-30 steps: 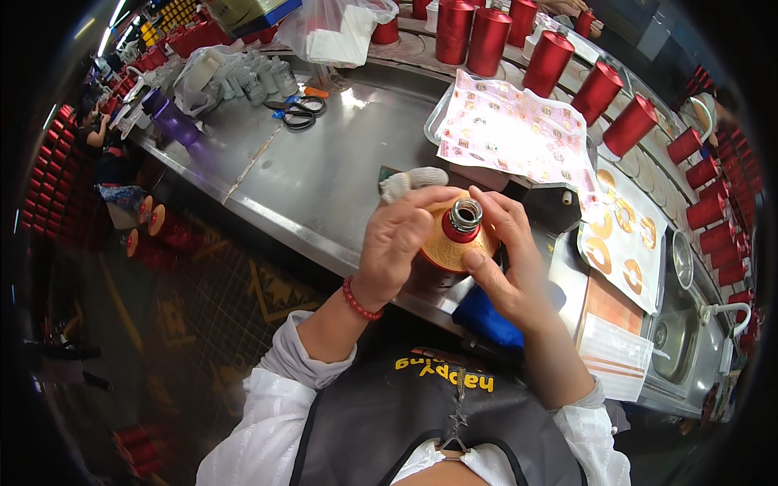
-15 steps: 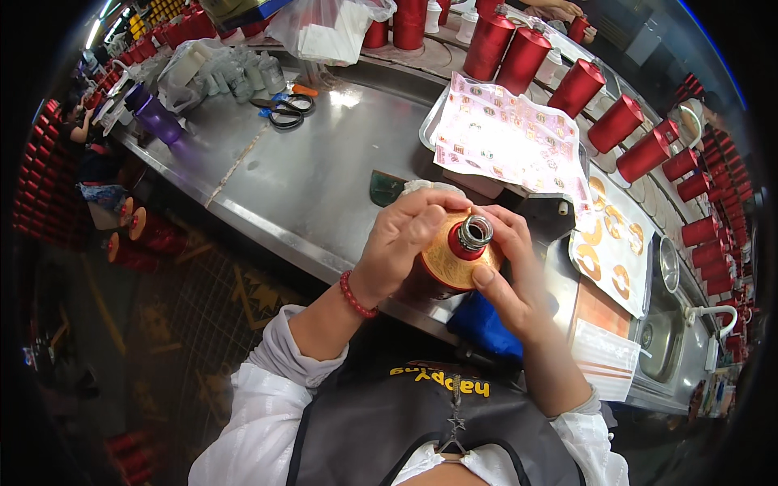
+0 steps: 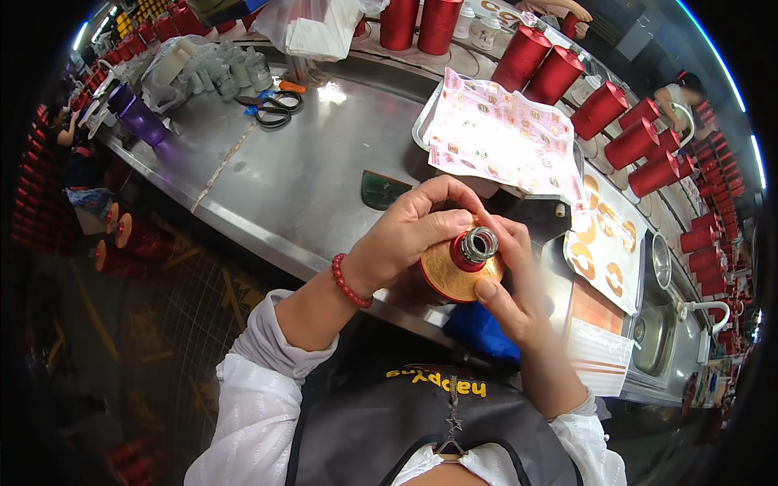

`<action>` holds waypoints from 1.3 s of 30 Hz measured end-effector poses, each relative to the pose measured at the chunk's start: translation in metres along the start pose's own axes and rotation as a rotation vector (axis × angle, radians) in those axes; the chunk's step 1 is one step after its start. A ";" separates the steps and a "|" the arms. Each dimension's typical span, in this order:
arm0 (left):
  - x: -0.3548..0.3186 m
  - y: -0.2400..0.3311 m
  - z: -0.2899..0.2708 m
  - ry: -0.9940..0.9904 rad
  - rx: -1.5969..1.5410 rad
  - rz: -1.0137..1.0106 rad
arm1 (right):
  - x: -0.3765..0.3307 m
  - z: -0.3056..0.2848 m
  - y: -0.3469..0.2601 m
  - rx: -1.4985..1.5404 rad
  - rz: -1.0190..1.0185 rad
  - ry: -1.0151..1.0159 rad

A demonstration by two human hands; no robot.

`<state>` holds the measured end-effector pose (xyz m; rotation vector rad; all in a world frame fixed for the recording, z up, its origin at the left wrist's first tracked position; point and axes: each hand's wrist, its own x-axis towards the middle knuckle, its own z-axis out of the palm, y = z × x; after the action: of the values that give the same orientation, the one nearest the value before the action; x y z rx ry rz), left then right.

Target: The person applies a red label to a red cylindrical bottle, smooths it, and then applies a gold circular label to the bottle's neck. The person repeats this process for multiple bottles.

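A red bottle [image 3: 421, 285] with an uncapped, clear neck stands in front of me at the bench's near edge. Around its shoulder lies a gold ring-shaped label [image 3: 450, 271]. My left hand [image 3: 421, 227] is closed on the far left side, its thumb pressed on the label beside the neck and its fingers bent over the far side. My right hand [image 3: 516, 283] wraps the right side, thumb on the label's near edge. Both hands hide much of the bottle's body. Past my left hand, a dark green flat piece [image 3: 382, 189] lies on the bench.
Black-handled scissors [image 3: 278, 108] lie at the far left, near a purple bottle [image 3: 136, 113]. A tray under patterned paper [image 3: 502, 138] stands ahead. To the right are a sheet of gold labels [image 3: 604, 243] and a sink [image 3: 653, 340]. Several red bottles [image 3: 601, 111] line a conveyor behind.
My left thumb has come down onto the label by the neck, and the left fingers bend closer to it. The right hand keeps its hold. The conveyor's red bottles have shifted in view.
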<state>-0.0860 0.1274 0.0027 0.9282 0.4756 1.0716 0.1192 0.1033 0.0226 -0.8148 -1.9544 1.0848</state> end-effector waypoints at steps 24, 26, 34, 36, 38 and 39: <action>-0.054 -0.062 0.040 0.436 1.865 1.106 | -0.005 0.000 0.015 0.046 -0.144 0.023; -0.050 -0.059 0.052 0.435 1.927 1.059 | -0.009 0.001 0.027 0.166 -0.095 0.045; -0.051 -0.053 0.028 0.304 1.015 0.780 | -0.019 -0.049 -0.001 -0.163 -0.187 0.158; -0.041 -0.051 0.025 0.244 0.818 0.657 | 0.002 -0.050 -0.022 -0.473 -0.514 0.000; -0.039 -0.054 0.021 0.187 0.767 0.642 | 0.011 -0.044 -0.029 -0.654 -0.746 -0.017; -0.039 -0.055 0.017 0.183 0.753 0.659 | 0.012 -0.042 -0.027 -0.674 -0.802 -0.093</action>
<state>-0.0611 0.0762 -0.0369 1.7340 0.7785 1.6229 0.1434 0.1187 0.0651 -0.2179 -2.4217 -0.0193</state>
